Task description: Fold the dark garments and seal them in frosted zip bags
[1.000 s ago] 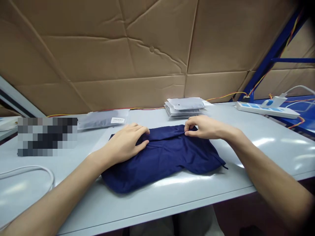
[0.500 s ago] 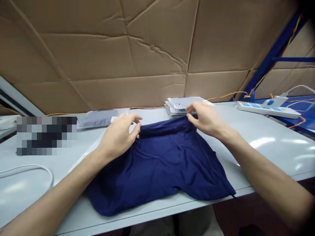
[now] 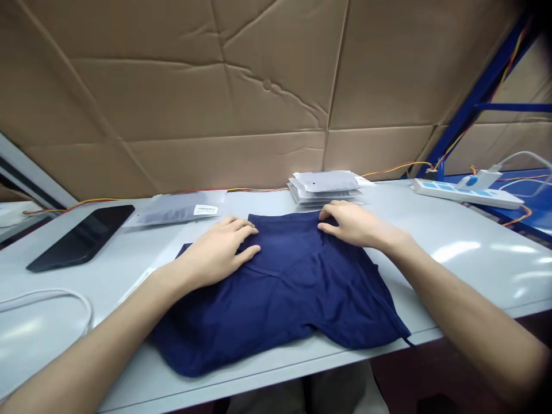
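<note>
Dark navy fabric shorts [image 3: 284,305] lie spread on the tabletop, the wide waistband away from me and the legs toward the front edge. Wrinkles run across the right leg. My left hand [image 3: 219,247] rests palm down on the upper left of the garment, fingers extended and thumb apart. On the waistband's right corner my right hand [image 3: 351,223] presses with lightly bent fingers, its thumb separated from them. Neither hand grips the cloth. Part of the left side is hidden under my left hand and forearm.
A white table [image 3: 431,253] backs onto cardboard [image 3: 267,103]. Behind the shorts are a flat bagged item [image 3: 176,208] and a stack of grey packets [image 3: 325,183]. A black phone [image 3: 81,238] and white cable [image 3: 64,292] lie left; a power strip [image 3: 468,192] sits right.
Both hands have come down onto the cloth, the left one flattening out. The waistband, rumpled and rolled before, now lies flatter and smoother.
</note>
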Demonstrator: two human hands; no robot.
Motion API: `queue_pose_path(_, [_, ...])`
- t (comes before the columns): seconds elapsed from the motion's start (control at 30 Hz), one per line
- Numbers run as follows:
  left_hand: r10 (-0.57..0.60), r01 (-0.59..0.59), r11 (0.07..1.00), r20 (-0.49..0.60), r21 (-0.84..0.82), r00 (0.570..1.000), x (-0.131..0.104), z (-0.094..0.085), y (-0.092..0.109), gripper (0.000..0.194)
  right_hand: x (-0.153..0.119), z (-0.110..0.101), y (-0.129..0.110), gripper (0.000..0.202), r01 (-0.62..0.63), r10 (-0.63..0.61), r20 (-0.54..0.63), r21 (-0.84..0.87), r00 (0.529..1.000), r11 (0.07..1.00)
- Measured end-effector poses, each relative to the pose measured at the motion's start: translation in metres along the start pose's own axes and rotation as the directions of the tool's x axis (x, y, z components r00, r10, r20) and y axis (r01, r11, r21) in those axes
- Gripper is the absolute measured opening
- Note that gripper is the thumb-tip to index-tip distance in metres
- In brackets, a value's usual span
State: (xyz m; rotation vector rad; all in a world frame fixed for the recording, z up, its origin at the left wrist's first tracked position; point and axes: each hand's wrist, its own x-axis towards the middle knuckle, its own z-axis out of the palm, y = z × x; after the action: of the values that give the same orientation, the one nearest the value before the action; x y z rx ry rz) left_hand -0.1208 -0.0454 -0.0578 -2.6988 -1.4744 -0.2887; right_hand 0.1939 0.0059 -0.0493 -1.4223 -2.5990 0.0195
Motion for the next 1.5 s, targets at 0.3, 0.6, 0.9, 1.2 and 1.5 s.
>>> queue_pose_path(0.3, [-0.02, 0.021, 0.999, 0.022, -0.03, 1.0, -0.0009, -0.001, 0.0019, 0.047, 0.0, -0.0014, -0.0028, 0.03, 0.002, -0.001, 0.017, -0.024, 1.0, 1.0])
queue_pose_path(0.6, [-0.003, 0.003, 1.0, 0.016, -0.012, 1.0, -0.0014, -0.0021, 0.0029, 0.046, 0.0006, -0.0005, -0.0032, 0.031, 0.006, -0.006, 0.007, -0.044, 1.0, 0.999])
queue_pose_path(0.9, [-0.012, 0.012, 1.0, 0.03, 0.008, 0.999, -0.001, -0.0022, 0.0035, 0.049, -0.0004, -0.0005, -0.0041, 0.03, -0.002, 0.002, 0.005, -0.02, 1.0, 1.0])
queue_pose_path(1.2, [-0.034, 0.034, 0.999, 0.032, -0.003, 0.999, -0.0028, 0.0003, 0.0012, 0.056, -0.0009, -0.0012, -0.0047, 0.033, -0.004, 0.005, 0.023, -0.019, 1.0, 1.0])
queue_pose_path(1.5, [-0.063, 0.061, 0.997, 0.047, 0.041, 0.997, -0.0009, -0.0049, 0.0054, 0.054, 0.0006, -0.0004, -0.0029, 0.031, -0.01, 0.011, 0.024, -0.026, 1.0, 1.0])
